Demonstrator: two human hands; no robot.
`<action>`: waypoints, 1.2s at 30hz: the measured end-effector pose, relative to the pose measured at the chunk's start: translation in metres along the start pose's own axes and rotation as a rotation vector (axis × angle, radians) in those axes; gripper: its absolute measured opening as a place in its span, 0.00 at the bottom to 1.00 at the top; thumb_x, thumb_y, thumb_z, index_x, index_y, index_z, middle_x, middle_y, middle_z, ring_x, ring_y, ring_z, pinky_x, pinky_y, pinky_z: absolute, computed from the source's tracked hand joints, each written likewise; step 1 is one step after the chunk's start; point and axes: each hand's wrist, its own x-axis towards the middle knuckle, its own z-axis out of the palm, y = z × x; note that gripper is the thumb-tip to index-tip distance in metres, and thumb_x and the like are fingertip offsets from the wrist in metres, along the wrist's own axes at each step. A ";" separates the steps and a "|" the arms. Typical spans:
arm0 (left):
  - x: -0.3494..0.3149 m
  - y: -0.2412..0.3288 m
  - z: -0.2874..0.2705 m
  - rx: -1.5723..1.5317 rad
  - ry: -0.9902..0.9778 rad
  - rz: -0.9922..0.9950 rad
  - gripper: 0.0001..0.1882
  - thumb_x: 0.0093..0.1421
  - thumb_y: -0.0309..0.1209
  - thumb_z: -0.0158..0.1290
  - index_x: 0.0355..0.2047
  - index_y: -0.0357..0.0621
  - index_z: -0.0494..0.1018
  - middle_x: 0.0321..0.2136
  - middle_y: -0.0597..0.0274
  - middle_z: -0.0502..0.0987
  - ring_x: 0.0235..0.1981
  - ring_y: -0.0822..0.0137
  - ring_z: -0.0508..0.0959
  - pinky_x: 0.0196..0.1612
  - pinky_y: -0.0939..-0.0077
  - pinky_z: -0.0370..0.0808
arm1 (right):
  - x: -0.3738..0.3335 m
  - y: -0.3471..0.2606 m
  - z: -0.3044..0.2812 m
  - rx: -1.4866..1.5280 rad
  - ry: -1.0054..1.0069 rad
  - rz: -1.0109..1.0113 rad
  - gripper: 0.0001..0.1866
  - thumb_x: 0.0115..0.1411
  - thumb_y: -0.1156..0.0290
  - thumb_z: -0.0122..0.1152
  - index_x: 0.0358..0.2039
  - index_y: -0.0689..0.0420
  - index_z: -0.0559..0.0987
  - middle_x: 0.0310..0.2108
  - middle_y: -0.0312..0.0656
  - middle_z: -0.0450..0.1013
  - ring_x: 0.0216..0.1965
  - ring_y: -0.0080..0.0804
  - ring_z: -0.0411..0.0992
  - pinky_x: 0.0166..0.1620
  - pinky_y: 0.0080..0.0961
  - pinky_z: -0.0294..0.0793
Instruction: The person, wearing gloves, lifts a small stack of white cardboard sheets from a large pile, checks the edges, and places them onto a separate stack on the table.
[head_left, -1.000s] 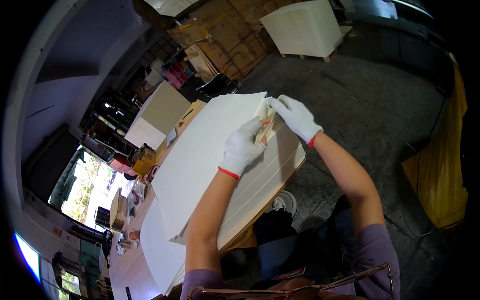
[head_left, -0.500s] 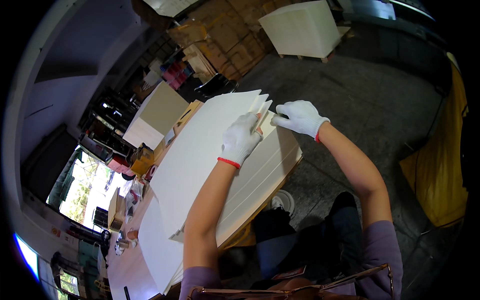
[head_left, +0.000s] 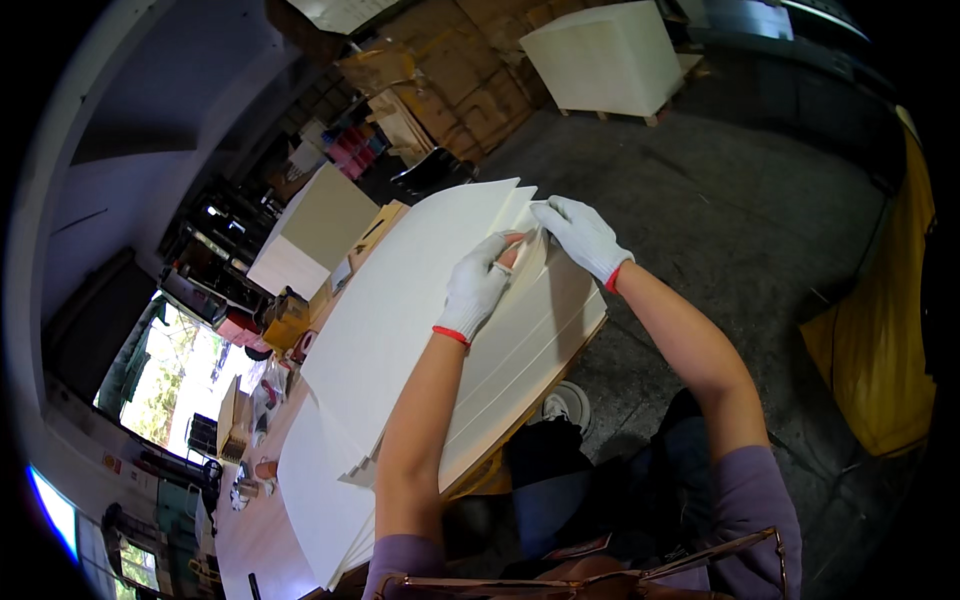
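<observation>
A large stack of white paper or card sheets [head_left: 400, 300] lies across the table, its upper sheets fanned out of line at the far right corner. My left hand [head_left: 474, 288], in a white knit glove with a red cuff and bare fingertips, closes on the right edge of the upper sheets. My right hand [head_left: 585, 238], gloved the same way, pinches sheets near that far corner. Its fingertips are partly hidden, so how many sheets it holds is unclear.
The wooden table [head_left: 255, 520] carries tape rolls, small tools and a yellow-brown box [head_left: 285, 320] on its left. Beyond stands another pale stack [head_left: 310, 235]. A big white block on a pallet [head_left: 605, 60] and brown cartons [head_left: 470, 75] are farther back. A yellow sheet [head_left: 870, 330] hangs at the right.
My right hand has moved left onto the corner of the sheets. My left hand has shifted slightly, and its fingers have drawn in at the edge. The upper sheets have moved slightly apart.
</observation>
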 end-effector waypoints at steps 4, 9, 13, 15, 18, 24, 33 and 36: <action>0.000 0.007 0.000 0.073 -0.046 -0.058 0.23 0.65 0.36 0.60 0.59 0.45 0.76 0.50 0.54 0.81 0.49 0.64 0.79 0.54 0.71 0.74 | 0.000 0.009 0.004 0.028 0.052 0.001 0.28 0.70 0.43 0.47 0.38 0.58 0.78 0.33 0.51 0.77 0.39 0.55 0.74 0.44 0.42 0.71; -0.001 0.010 -0.001 0.039 -0.033 -0.035 0.27 0.63 0.36 0.62 0.62 0.46 0.73 0.52 0.53 0.81 0.50 0.64 0.79 0.54 0.71 0.75 | -0.006 0.006 0.004 0.082 0.087 -0.016 0.30 0.69 0.40 0.47 0.40 0.57 0.79 0.36 0.52 0.78 0.41 0.55 0.76 0.46 0.42 0.72; -0.002 0.008 0.005 -0.167 0.002 -0.006 0.34 0.64 0.35 0.61 0.70 0.49 0.66 0.56 0.48 0.79 0.55 0.60 0.78 0.58 0.70 0.73 | -0.005 0.008 0.007 0.034 0.090 -0.013 0.31 0.69 0.38 0.46 0.41 0.56 0.79 0.38 0.53 0.79 0.43 0.56 0.76 0.46 0.43 0.73; -0.001 0.007 0.004 -0.103 -0.039 0.045 0.37 0.64 0.35 0.61 0.72 0.50 0.62 0.57 0.47 0.77 0.58 0.58 0.76 0.61 0.69 0.71 | -0.004 0.011 0.007 0.028 0.091 -0.030 0.31 0.69 0.38 0.46 0.42 0.56 0.79 0.38 0.53 0.79 0.43 0.56 0.76 0.46 0.43 0.73; 0.000 0.011 0.001 -0.087 -0.079 0.036 0.38 0.63 0.35 0.61 0.73 0.51 0.61 0.60 0.46 0.76 0.61 0.56 0.74 0.64 0.69 0.68 | -0.004 0.013 0.007 0.023 0.099 -0.032 0.31 0.69 0.37 0.46 0.42 0.56 0.79 0.37 0.54 0.79 0.43 0.57 0.76 0.46 0.44 0.73; 0.000 0.008 0.004 -0.178 -0.041 0.010 0.34 0.64 0.31 0.59 0.71 0.56 0.64 0.57 0.48 0.78 0.59 0.55 0.77 0.62 0.71 0.69 | -0.007 0.005 0.003 0.021 0.081 -0.002 0.30 0.69 0.39 0.47 0.42 0.56 0.79 0.38 0.54 0.79 0.42 0.56 0.77 0.46 0.44 0.73; -0.001 0.015 0.007 0.042 -0.019 0.017 0.16 0.64 0.27 0.59 0.52 0.42 0.77 0.33 0.64 0.77 0.34 0.73 0.73 0.41 0.76 0.72 | -0.007 0.011 0.008 0.048 0.146 -0.042 0.26 0.70 0.45 0.50 0.43 0.58 0.79 0.34 0.53 0.77 0.38 0.51 0.76 0.43 0.39 0.72; -0.002 0.015 0.006 -0.013 -0.036 -0.021 0.17 0.63 0.28 0.62 0.52 0.42 0.77 0.29 0.69 0.75 0.32 0.76 0.71 0.37 0.77 0.71 | -0.007 0.012 0.009 0.058 0.150 -0.044 0.26 0.70 0.46 0.50 0.43 0.59 0.79 0.34 0.53 0.77 0.38 0.51 0.76 0.42 0.39 0.72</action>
